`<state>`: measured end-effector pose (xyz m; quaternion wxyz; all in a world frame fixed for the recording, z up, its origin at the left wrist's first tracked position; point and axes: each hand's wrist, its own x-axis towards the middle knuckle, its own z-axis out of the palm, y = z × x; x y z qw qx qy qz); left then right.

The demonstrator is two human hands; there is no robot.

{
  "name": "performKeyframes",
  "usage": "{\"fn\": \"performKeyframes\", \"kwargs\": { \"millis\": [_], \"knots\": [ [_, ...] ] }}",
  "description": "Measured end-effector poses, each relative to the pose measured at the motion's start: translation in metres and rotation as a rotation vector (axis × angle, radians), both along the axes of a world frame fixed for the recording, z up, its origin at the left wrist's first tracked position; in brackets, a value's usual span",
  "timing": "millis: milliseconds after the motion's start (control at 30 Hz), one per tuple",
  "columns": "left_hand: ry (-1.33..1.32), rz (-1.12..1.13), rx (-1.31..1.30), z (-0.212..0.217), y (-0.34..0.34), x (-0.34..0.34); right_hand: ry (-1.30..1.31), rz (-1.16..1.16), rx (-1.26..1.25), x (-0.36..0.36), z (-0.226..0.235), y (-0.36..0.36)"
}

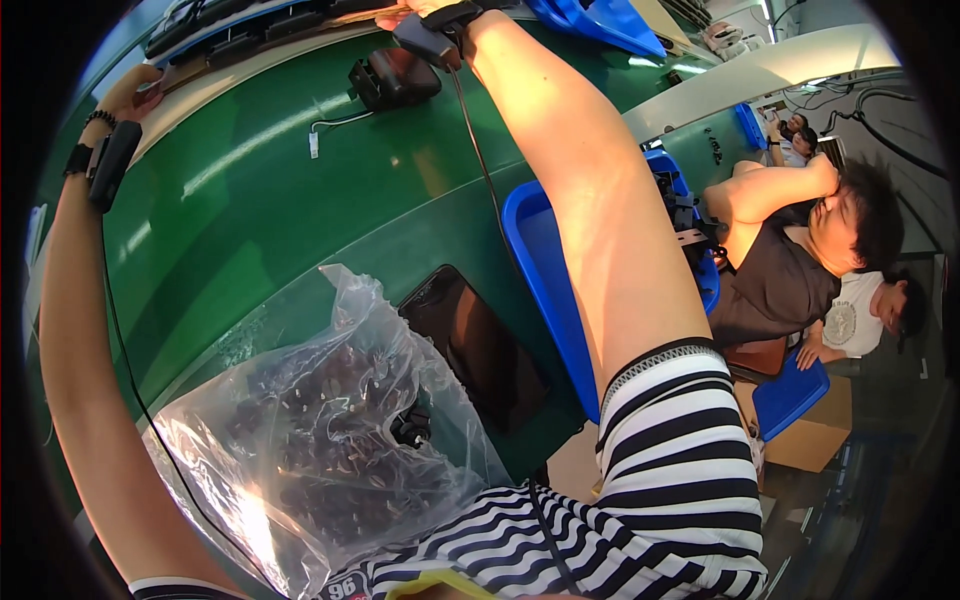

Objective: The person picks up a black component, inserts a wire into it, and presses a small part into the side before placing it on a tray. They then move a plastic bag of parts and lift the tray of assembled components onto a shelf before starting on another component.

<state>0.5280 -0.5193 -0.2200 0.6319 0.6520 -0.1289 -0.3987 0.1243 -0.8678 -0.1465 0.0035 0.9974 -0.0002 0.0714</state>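
Observation:
At the far side of the bench, a long, shallow tray (215, 78) with a pale brown edge holds several black parts in rows. My left hand (132, 96) grips its left end, fingers bent at the edge. My right hand (412, 10) is at its right end, partly cut off by the top of the picture, fingers against the edge. Just below the right hand lies a boxy black device (396, 79) with a short cable ending in a white connector (314, 146). Both wrists carry strapped black modules with thin cables.
A clear plastic bag (320, 430) of small dark parts lies close to my body. Beside it is a flat black tablet-like slab (475, 345). Under my right arm stands a blue bin (540, 260) with black parts; another blue bin (600, 25) is farther back. Co-workers sit at right.

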Motion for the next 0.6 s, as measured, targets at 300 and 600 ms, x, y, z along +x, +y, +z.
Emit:
{"fn": "performKeyframes", "kwargs": {
  "millis": [300, 600],
  "knots": [
    [-0.035, 0.067, 0.091, 0.038, -0.013, -0.061, -0.017, -0.382, 1.472, -0.007, -0.006, -0.014],
    [-0.06, -0.541, -0.505, -0.004, -0.012, 0.013, -0.014, -0.688, 1.59, -0.006, 0.033, 0.044]
  ]
}}
